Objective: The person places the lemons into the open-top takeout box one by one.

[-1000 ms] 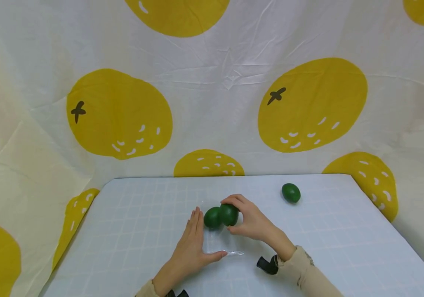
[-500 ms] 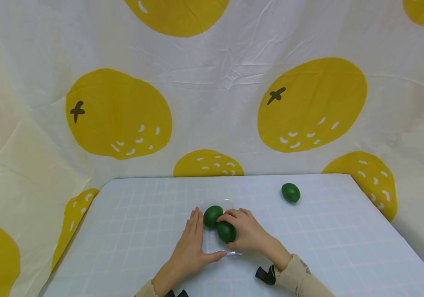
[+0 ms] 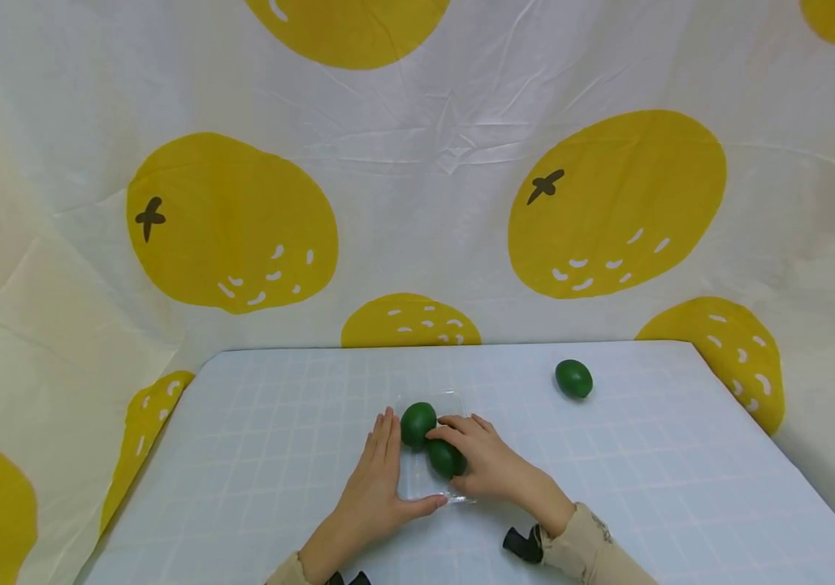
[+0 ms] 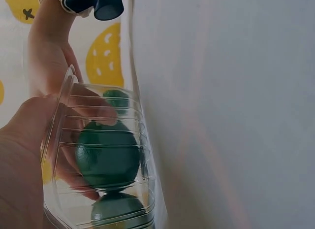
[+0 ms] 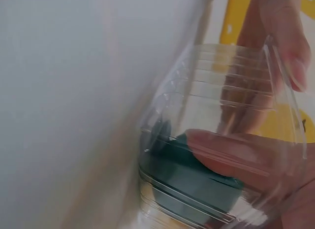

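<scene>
A clear plastic box (image 3: pixel 413 481) with ridged walls (image 4: pixel 93 102) lies on the table in front of me. Inside it, at the left, sits a dark green egg-shaped fruit (image 3: pixel 417 424). My right hand (image 3: pixel 496 460) reaches into the box and holds a second green egg-shaped fruit (image 3: pixel 446 460), nearer to me, its fingers and thumb curled round it. In the right wrist view the thumb lies over this fruit (image 5: pixel 197 189), behind the clear wall. My left hand (image 3: pixel 369 494) rests along the box's left side with straight fingers; its thumb stretches along the front edge.
A third green egg-shaped fruit (image 3: pixel 574 379) lies at the back right of the table. The tabletop (image 3: pixel 279 422) has a pale checked cover. A white cloth (image 3: pixel 425 211) with yellow fruit prints hangs behind.
My right hand has come down and towards me, bringing its green fruit from beside the first one to the near part of the box. The left hand keeps its place.
</scene>
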{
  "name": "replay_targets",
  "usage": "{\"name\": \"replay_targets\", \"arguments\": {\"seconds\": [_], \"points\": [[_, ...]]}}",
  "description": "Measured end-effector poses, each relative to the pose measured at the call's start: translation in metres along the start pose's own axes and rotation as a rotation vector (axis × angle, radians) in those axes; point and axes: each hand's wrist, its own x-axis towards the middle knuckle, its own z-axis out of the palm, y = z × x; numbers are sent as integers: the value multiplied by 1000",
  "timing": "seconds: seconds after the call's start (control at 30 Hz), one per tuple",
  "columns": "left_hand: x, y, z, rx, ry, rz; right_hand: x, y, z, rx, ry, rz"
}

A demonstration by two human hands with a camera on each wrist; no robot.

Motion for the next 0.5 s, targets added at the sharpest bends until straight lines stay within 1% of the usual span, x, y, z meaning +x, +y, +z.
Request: {"name": "replay_targets", "arguments": {"seconds": [0.1,0.23,0.37,0.5], "points": [[0,0,0,-2,3,3,-1,0,-2,33,-32,4],[0,1,0,-7,5,4,-1,0,-5,61,-46,-2],[-1,1,0,-4,5,5,-1,1,-8,65,-40,-21],[0,0,0,2,9,5,-1,3,-15,81,-23,-46]]}}
